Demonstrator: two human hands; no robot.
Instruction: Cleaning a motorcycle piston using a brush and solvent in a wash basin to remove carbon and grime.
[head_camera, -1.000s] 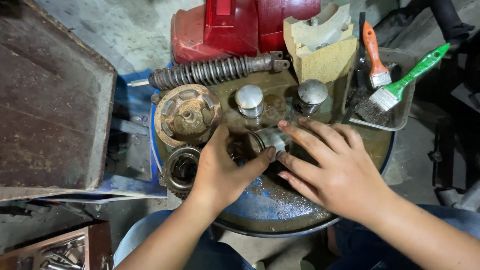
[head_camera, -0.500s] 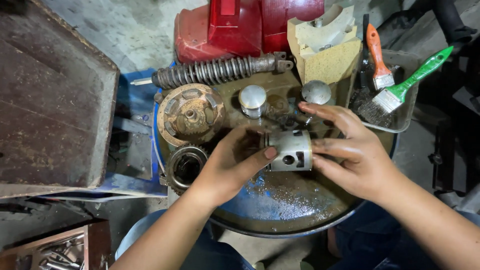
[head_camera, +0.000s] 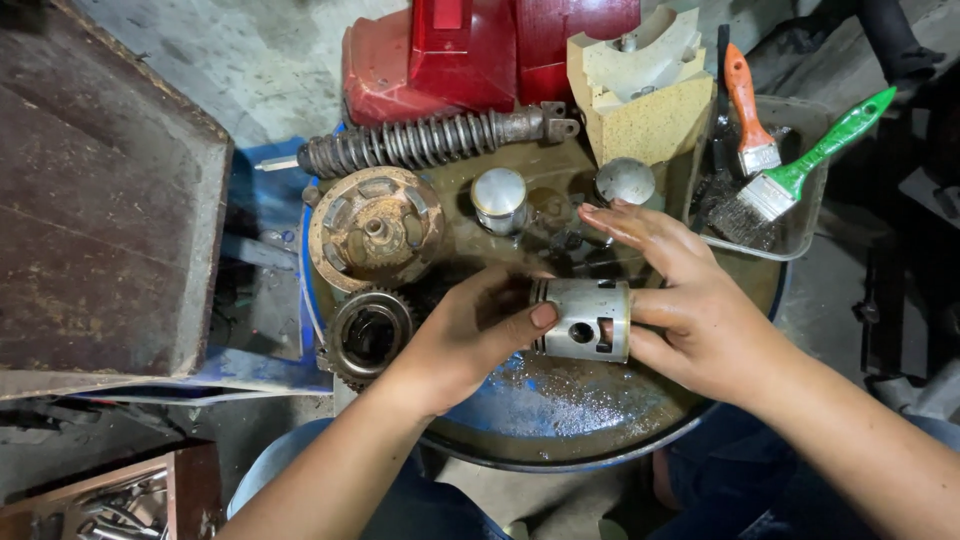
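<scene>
I am looking straight down on a round blue drum top (head_camera: 560, 440), wet and greasy, that serves as the work surface, with grey concrete floor showing at the far side and a big rusty brown metal box (head_camera: 100, 200) filling the left of the scene. At the far edge of the drum sits a red engine cover (head_camera: 470, 45), and in front of it lies a coil spring shock absorber (head_camera: 420, 140) running left to right. Near the left rim I see a rusty round hub (head_camera: 375, 225) and, just nearer to me, a dark gear ring (head_camera: 370, 335). Two small metal domed caps (head_camera: 500, 195) stand toward the middle, beside a pale yellow block (head_camera: 640, 100). To the far right a clear plastic tray (head_camera: 800, 235) holds a green-handled brush (head_camera: 810, 165) and an orange-handled brush (head_camera: 748, 115). My left hand (head_camera: 460, 340) comes in from the near left, palm down, its thumb pressed on the side of a grey metal piston (head_camera: 585, 320) and its fingers curled round the left end. My right hand (head_camera: 690, 310) comes in from the near right, thumb and lower fingers closed on the piston's right end, while the upper fingers stretch out flat toward the caps. The piston lies on its side between both hands, over the middle of the drum, a round hole in its wall facing up
</scene>
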